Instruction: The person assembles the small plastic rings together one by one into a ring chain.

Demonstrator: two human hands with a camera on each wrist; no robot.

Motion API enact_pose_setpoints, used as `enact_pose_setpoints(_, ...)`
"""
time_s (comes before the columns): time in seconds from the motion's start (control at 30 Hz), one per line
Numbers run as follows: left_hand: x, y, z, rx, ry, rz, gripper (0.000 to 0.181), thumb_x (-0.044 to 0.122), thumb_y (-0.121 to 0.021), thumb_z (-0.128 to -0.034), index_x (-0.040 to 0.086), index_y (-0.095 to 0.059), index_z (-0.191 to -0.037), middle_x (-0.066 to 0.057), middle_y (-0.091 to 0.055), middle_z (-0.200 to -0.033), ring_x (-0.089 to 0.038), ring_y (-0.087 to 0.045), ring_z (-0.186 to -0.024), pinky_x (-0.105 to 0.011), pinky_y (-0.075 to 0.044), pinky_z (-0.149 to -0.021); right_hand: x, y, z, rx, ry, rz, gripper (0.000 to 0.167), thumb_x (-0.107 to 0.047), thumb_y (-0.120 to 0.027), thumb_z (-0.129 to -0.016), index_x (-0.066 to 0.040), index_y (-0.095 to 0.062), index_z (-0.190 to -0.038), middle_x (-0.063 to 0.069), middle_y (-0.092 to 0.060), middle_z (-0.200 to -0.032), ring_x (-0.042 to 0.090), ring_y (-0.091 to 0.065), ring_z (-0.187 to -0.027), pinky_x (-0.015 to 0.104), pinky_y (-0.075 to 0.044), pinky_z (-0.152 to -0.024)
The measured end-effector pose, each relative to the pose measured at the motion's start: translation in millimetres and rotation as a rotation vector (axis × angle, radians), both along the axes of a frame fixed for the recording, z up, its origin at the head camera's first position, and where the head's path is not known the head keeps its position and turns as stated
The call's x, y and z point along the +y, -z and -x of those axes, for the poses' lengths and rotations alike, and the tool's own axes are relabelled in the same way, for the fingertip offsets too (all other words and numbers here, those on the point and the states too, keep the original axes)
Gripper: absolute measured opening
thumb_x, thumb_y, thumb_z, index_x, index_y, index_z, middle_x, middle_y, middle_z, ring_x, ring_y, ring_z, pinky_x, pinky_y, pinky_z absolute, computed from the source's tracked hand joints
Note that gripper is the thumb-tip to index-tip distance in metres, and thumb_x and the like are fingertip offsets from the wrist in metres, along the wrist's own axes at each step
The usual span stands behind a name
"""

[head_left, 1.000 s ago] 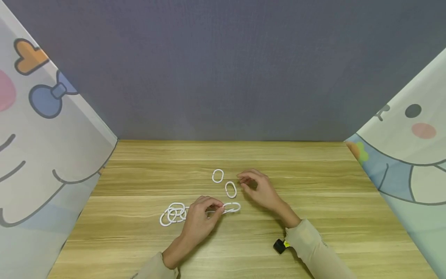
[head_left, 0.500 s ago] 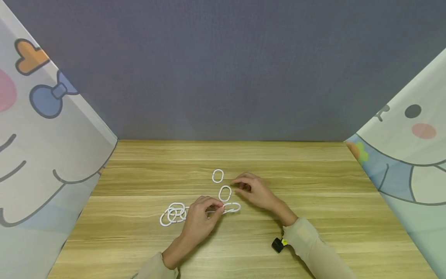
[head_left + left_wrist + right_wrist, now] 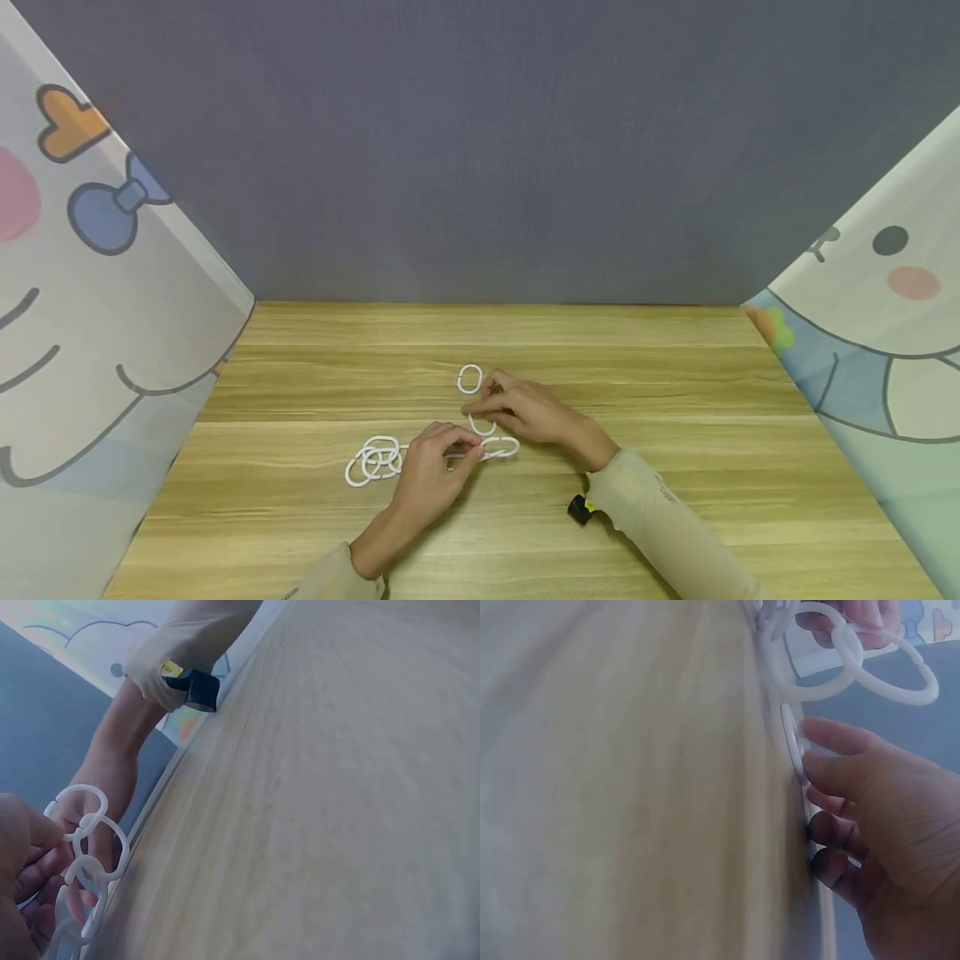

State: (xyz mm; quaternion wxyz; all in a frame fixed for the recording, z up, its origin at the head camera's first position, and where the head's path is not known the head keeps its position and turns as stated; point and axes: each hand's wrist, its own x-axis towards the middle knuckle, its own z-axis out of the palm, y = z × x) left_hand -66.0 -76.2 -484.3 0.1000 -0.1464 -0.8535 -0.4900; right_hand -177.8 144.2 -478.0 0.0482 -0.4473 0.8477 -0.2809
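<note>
My left hand [image 3: 431,471] pinches a white plastic chain link between thumb and fingertips. This link belongs to a chain of joined links [image 3: 380,458], whose left part lies bunched on the table. To the right of the fingertips, the chain's end link [image 3: 510,447] stands out, and the right wrist view shows joined links [image 3: 889,675] raised off the table. My right hand [image 3: 528,410] reaches over a loose white link [image 3: 483,428] lying flat, its fingers covering the upper part. In the right wrist view, thumb and forefinger are at this link's edge [image 3: 793,742], loosely bent.
Another loose oval link [image 3: 470,379] lies beyond the right hand's fingers. The wooden table [image 3: 315,367] meets a grey back wall [image 3: 495,167]. Cartoon-printed panels [image 3: 157,333] stand at both sides. A small black device [image 3: 580,509] hangs at the right sleeve.
The right hand has moved left, over the near loose link. That link shifted left and turned during the last second. The left hand keeps its place on the chain.
</note>
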Motion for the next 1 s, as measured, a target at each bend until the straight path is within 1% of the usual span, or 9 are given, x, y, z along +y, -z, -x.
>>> enact_pose_setpoints(0.13, 0.7, -0.5, 0.1, -0.005, 0.005, -0.004, 0.013, 0.006, -0.091, -0.0915, 0.016, -0.083, -0.096, 0.009, -0.077, -0.095, -0.008, -0.07, -0.089, -0.028, -0.063, -0.078, -0.2, -1.1, -0.2, 0.03, 0.007, -0.025, 0.026, -0.015, -0.076, -0.107, -0.02, -0.083, -0.132, 0.003, -0.065, -0.132, 0.01, -0.064, -0.099, 0.027, -0.057, -0.084)
enact_pose_setpoints(0.23, 0.7, -0.8, 0.2, -0.014, 0.006, -0.007, 0.012, 0.007, -0.09, -0.0923, 0.016, -0.083, -0.096, 0.008, -0.077, -0.096, -0.008, -0.07, -0.09, -0.028, -0.063, -0.078, 1.2, -0.7, -1.1, 0.044, 0.033, 0.003, 0.017, -0.016, -0.08, -0.104, -0.017, -0.085, -0.12, 0.006, -0.067, -0.134, 0.015, -0.068, -0.106, 0.033, -0.06, -0.091)
enact_pose_setpoints(0.3, 0.6, -0.8, 0.2, -0.018, 0.004, -0.007, 0.012, 0.007, -0.09, -0.0924, 0.016, -0.083, -0.096, 0.008, -0.077, -0.096, -0.008, -0.07, -0.09, -0.028, -0.063, -0.079, 2.4, -0.3, -1.6, 0.053, 0.057, 0.014, 0.008, -0.017, -0.082, -0.103, -0.016, -0.084, -0.111, 0.006, -0.068, -0.13, 0.017, -0.069, -0.107, 0.035, -0.061, -0.093)
enact_pose_setpoints(0.37, 0.4, -0.5, 0.2, -0.018, 0.002, -0.007, 0.013, 0.007, -0.09, -0.0921, 0.016, -0.083, -0.096, 0.009, -0.077, -0.096, -0.008, -0.07, -0.09, -0.028, -0.063, -0.079, 3.5, -0.3, -2.2, 0.059, 0.08, 0.013, 0.002, -0.016, -0.083, -0.102, -0.017, -0.082, -0.103, 0.004, -0.069, -0.126, 0.016, -0.069, -0.105, 0.035, -0.061, -0.092)
enact_pose_setpoints(0.47, 0.0, -0.1, -0.1, -0.018, -0.003, -0.01, 0.014, 0.006, -0.091, -0.0917, 0.017, -0.083, -0.095, 0.009, -0.077, -0.096, -0.008, -0.07, -0.089, -0.028, -0.063, -0.079, 4.9, -0.8, -3.0, 0.063, 0.099, -0.016, 0.008, -0.016, -0.081, -0.103, -0.018, -0.076, -0.098, 0.001, -0.067, -0.119, 0.013, -0.066, -0.098, 0.033, -0.06, -0.087)
enact_pose_setpoints(0.63, -0.4, 0.4, -0.4, -0.024, -0.01, -0.01, 0.014, 0.006, -0.09, -0.092, 0.018, -0.083, -0.094, 0.011, -0.077, -0.095, -0.007, -0.069, -0.089, -0.028, -0.063, -0.079, 6.7, 1.1, -3.5, 0.048, 0.117, -0.022, 0.008, -0.012, -0.075, -0.107, -0.015, -0.069, -0.103, -0.002, -0.065, -0.109, 0.009, -0.06, -0.091, 0.03, -0.058, -0.082)
enact_pose_setpoints(0.8, -0.5, 0.1, -0.4, -0.032, -0.01, -0.013, 0.014, 0.006, -0.09, -0.0922, 0.017, -0.083, -0.094, 0.01, -0.077, -0.095, -0.008, -0.069, -0.089, -0.028, -0.063, -0.079, 11.3, 3.6, -3.9, 0.002, 0.167, 0.068, 0.009, -0.005, -0.074, -0.106, -0.011, -0.068, -0.105, -0.002, -0.068, -0.1, 0.009, -0.062, -0.089, 0.03, -0.059, -0.08)
enact_pose_setpoints(0.87, -0.6, 0.0, -0.5, -0.034, -0.006, -0.012, 0.014, 0.006, -0.09, -0.0922, 0.017, -0.083, -0.094, 0.009, -0.077, -0.095, -0.008, -0.069, -0.089, -0.029, -0.064, -0.079, 14.3, 3.1, -4.9, -0.016, 0.183, 0.107, 0.009, -0.002, -0.074, -0.105, -0.008, -0.073, -0.112, 0.001, -0.072, -0.103, 0.011, -0.065, -0.091, 0.03, -0.06, -0.08)
enact_pose_setpoints(1.0, -0.7, -0.3, -0.6, -0.034, 0.0, -0.013, 0.013, 0.006, -0.09, -0.0924, 0.016, -0.083, -0.094, 0.008, -0.077, -0.096, -0.009, -0.07, -0.089, -0.029, -0.064, -0.079, 20.0, 1.4, -7.7, -0.01, 0.233, 0.151, 0.021, -0.001, -0.073, -0.106, -0.004, -0.08, -0.125, 0.005, -0.077, -0.109, 0.013, -0.066, -0.092, 0.031, -0.059, -0.08)
